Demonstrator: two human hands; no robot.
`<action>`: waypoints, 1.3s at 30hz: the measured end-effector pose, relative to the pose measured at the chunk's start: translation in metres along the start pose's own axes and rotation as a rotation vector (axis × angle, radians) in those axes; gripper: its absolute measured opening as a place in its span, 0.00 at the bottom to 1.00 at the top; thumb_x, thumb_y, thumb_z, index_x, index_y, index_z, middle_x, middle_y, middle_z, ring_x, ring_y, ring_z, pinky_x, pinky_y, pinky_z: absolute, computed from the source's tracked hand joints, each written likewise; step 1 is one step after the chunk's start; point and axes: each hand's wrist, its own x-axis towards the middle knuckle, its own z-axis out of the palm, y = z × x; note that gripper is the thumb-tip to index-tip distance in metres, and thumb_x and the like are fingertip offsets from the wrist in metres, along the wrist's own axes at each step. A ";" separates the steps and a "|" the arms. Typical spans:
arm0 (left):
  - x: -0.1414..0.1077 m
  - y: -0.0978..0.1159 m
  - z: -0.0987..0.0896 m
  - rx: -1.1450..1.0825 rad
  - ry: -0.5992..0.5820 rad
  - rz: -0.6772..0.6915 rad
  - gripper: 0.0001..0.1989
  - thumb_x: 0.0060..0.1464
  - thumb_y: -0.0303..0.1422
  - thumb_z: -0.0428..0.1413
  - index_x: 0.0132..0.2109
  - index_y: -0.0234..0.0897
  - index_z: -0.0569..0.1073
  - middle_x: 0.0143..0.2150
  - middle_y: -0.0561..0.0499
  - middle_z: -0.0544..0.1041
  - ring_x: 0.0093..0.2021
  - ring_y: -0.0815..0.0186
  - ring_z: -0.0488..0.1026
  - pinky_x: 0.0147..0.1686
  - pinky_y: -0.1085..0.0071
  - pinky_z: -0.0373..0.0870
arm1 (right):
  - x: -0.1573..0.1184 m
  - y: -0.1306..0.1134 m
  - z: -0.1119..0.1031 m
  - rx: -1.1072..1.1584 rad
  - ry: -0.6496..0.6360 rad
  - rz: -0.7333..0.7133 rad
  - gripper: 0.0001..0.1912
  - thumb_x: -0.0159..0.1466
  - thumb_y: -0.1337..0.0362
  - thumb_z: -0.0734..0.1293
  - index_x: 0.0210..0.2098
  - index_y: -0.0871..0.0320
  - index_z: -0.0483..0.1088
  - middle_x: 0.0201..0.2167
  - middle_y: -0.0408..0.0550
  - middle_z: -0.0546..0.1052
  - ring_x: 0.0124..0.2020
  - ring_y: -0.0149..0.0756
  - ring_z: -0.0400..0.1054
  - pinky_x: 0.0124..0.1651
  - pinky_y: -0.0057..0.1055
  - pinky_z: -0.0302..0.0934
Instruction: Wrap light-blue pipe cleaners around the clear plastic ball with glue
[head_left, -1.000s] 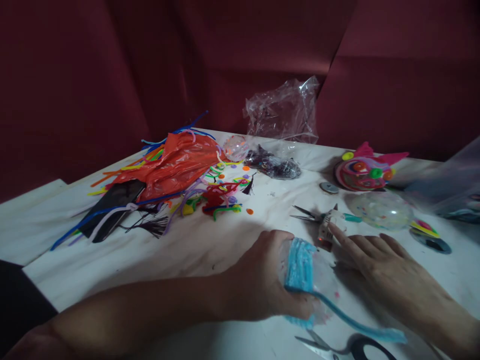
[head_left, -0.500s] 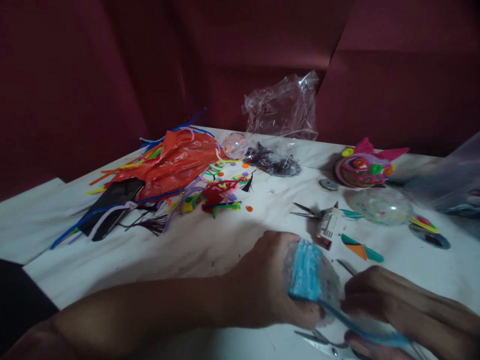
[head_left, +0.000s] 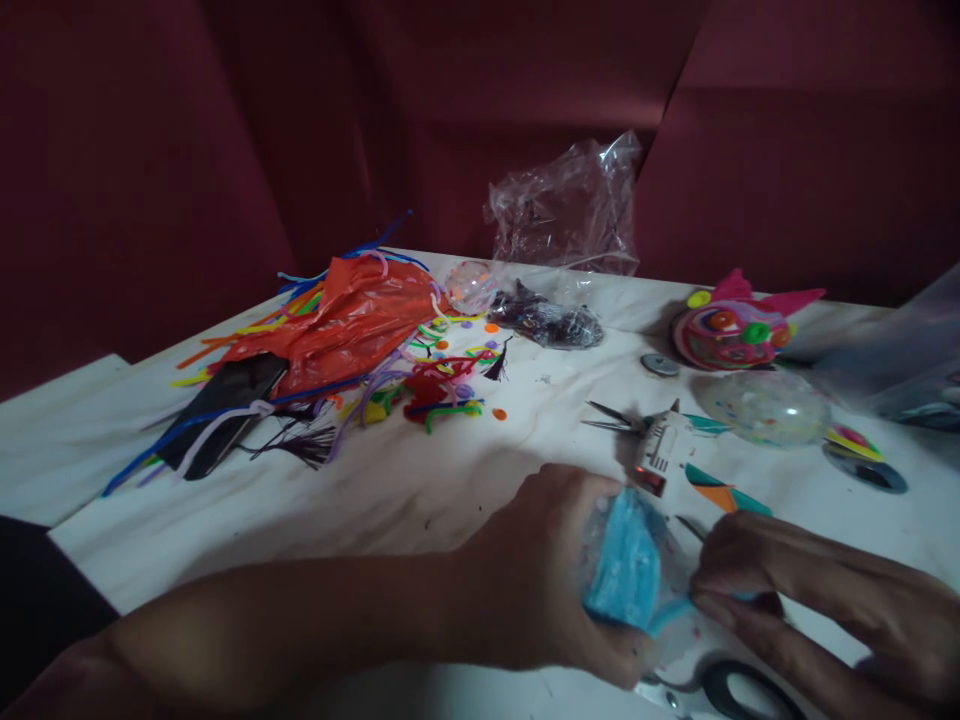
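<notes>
My left hand (head_left: 540,570) is wrapped round a clear plastic ball (head_left: 671,560). Blue pipe cleaner (head_left: 626,560) lies in close rows over the side of this ball. Pinched between the thumb and fingers of my right hand (head_left: 810,590) is the loose end of the blue strand, just right of the ball. Below the hands lie scissors with a black handle (head_left: 712,675), partly hidden. Beyond them rest scissors with teal and orange handles (head_left: 716,495), with a small white object (head_left: 660,450) lying over their middle.
A ball decorated with pink ears (head_left: 727,335) and another clear ball (head_left: 780,410) sit at right, near a translucent bag (head_left: 892,360). At left are an orange plastic bag (head_left: 352,320), pipe cleaners, tassels and a black phone-like slab (head_left: 217,420). A clear bag (head_left: 562,220) stands behind.
My right hand has shifted up and now pinches the blue strand close to the ball. The ball has turned slightly in my left hand, and more of the scissors' black handle shows.
</notes>
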 end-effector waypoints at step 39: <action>-0.004 0.016 0.000 0.110 -0.042 0.071 0.24 0.36 0.35 0.62 0.42 0.34 0.65 0.42 0.45 0.68 0.44 0.59 0.66 0.46 0.61 0.65 | 0.012 -0.027 -0.016 0.499 -0.361 0.078 0.14 0.70 0.61 0.57 0.30 0.58 0.64 0.26 0.39 0.63 0.24 0.27 0.59 0.27 0.16 0.55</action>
